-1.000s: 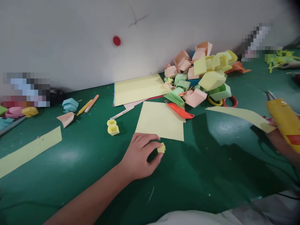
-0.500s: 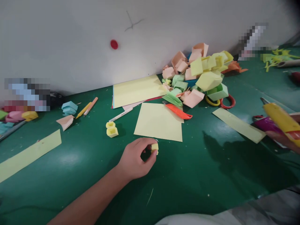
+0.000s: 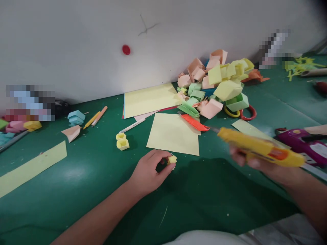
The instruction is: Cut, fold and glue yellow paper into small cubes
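My left hand (image 3: 149,172) rests on the green table (image 3: 76,177) and pinches a small folded yellow paper piece (image 3: 172,159) between thumb and fingers. My right hand (image 3: 251,162) grips a yellow glue gun (image 3: 258,148), blurred by motion, with its metal nozzle pointing left toward the paper piece. A square yellow sheet (image 3: 173,133) lies just beyond my left hand. Two small folded yellow pieces (image 3: 122,141) sit to the left of that sheet.
A heap of folded pink, yellow and green paper shapes (image 3: 217,85) lies against the white wall, with an orange cutter (image 3: 195,123) and scissors (image 3: 241,112) beside it. A purple tool (image 3: 304,144) sits at right. Yellow strips (image 3: 30,168), pens (image 3: 98,115) and a blue folded piece (image 3: 76,116) lie left.
My right hand has swung the yellow glue gun from the right edge toward the middle, nozzle now pointing left. My left hand keeps pinching the small yellow piece in about the same spot.
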A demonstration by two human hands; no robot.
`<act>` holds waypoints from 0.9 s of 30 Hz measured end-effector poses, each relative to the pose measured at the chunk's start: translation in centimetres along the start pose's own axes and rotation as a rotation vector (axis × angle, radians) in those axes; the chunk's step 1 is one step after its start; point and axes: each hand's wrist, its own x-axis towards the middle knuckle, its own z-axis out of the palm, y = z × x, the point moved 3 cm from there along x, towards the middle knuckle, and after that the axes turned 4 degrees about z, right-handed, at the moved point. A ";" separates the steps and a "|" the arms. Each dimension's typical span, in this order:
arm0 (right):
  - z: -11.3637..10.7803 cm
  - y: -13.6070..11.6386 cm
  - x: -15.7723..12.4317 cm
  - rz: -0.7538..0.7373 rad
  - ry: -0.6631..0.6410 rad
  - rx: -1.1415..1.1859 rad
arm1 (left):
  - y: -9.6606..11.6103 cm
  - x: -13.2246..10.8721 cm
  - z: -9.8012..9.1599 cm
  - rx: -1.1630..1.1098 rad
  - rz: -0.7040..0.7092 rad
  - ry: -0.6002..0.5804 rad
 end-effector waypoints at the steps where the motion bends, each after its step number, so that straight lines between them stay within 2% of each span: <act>1: 1.8 -0.7 0.8 -0.017 -0.076 0.072 | 0.0 0.0 0.0 -0.004 -0.001 0.009; 2: 3.4 -1.3 1.7 -0.009 -0.165 0.123 | 0.0 -0.1 0.0 -0.010 0.001 0.013; 4: 5.9 -2.2 3.1 0.002 -0.258 0.182 | 0.0 -0.1 0.1 -0.020 0.011 0.014; 8: 8.2 -2.7 4.5 -0.008 -0.357 0.256 | 0.0 -0.2 -0.1 -0.040 0.032 0.029; 14: 8.4 -2.6 4.2 -0.032 -0.398 0.227 | 0.0 0.4 -0.7 -0.177 0.095 0.040; 17: 8.6 -3.1 4.3 -0.111 -0.381 0.172 | 0.1 0.7 -0.9 -0.248 0.101 0.040; 20: 8.8 -3.4 4.4 -0.183 -0.385 0.123 | 0.0 0.9 -0.9 -0.264 0.082 0.037; 27: 8.8 -3.8 4.5 -0.194 -0.409 0.078 | 0.0 1.0 -0.9 -0.268 0.062 0.041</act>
